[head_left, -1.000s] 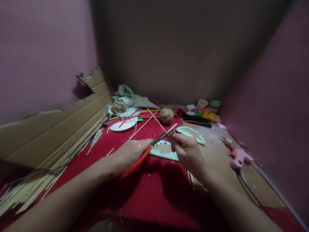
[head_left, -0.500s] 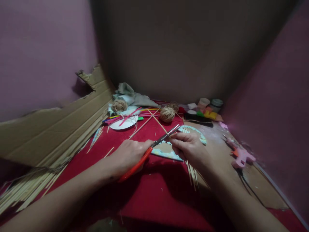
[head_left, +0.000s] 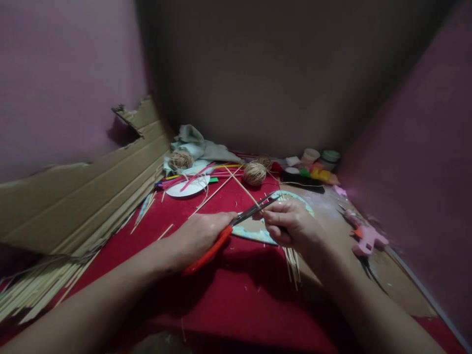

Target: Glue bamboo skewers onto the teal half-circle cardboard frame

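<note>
My left hand (head_left: 206,233) is closed round the red handles of a pair of scissors (head_left: 211,253), whose blades point up and to the right. Between the slightly parted blades lies a thin wooden stick (head_left: 241,185), slanting up to the left. Its lower end is pinched in the fingers of my right hand (head_left: 285,221). Below both hands, partly covered by them, rests a ring-shaped piece with a pale blue and yellow pattern (head_left: 254,235). Several loose sticks (head_left: 292,265) lie under my right wrist.
Balls of twine (head_left: 254,173), a white disc (head_left: 188,187) and cloth (head_left: 206,147) lie at the back. A pink glue gun (head_left: 367,238) rests on the right. Cardboard (head_left: 92,196) leans on the left wall above a pile of sticks (head_left: 47,290). Small tubs (head_left: 329,158) stand back right.
The scissor blades have parted a little around the stick. My right hand has shifted slightly to the right; my left hand keeps its hold on the handles.
</note>
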Available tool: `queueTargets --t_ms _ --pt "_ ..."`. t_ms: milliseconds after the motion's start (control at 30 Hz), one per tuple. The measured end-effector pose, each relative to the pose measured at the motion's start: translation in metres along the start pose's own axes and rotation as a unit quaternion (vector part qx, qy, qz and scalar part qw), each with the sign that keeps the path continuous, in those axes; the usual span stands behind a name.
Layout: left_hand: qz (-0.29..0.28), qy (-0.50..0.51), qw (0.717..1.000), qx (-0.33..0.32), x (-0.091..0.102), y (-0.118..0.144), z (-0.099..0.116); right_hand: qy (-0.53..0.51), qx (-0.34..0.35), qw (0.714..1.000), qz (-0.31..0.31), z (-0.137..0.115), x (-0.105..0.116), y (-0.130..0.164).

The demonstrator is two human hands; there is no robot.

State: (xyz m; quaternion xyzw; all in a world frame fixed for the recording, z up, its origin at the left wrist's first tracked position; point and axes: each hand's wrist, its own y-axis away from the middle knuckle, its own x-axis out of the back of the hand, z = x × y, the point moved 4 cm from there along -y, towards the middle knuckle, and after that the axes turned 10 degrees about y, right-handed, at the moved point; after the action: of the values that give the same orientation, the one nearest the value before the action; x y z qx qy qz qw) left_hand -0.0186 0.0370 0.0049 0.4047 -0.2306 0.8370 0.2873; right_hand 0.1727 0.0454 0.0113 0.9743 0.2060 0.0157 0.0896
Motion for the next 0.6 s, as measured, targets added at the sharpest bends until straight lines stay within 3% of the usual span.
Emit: queueTargets --t_ms 233,367,600 --pt "0.032 -0.011 0.996 -0.078 -0.001 0.002 0.002 -0.113 -0.021 0.986 -0.121 0.003 -0.004 0.001" --pt "0.039 -0.05 0.991 -0.115 -0.001 0.005 0.004 -0.127 -0.022 0.982 -0.141 0.004 -0.005 0.002" --pt "-0.02 -0.116 0.993 -0.018 -0.006 0.004 0.0 -0.117 -0.025 0.985 -0.127 0.012 -0.002 -0.002"
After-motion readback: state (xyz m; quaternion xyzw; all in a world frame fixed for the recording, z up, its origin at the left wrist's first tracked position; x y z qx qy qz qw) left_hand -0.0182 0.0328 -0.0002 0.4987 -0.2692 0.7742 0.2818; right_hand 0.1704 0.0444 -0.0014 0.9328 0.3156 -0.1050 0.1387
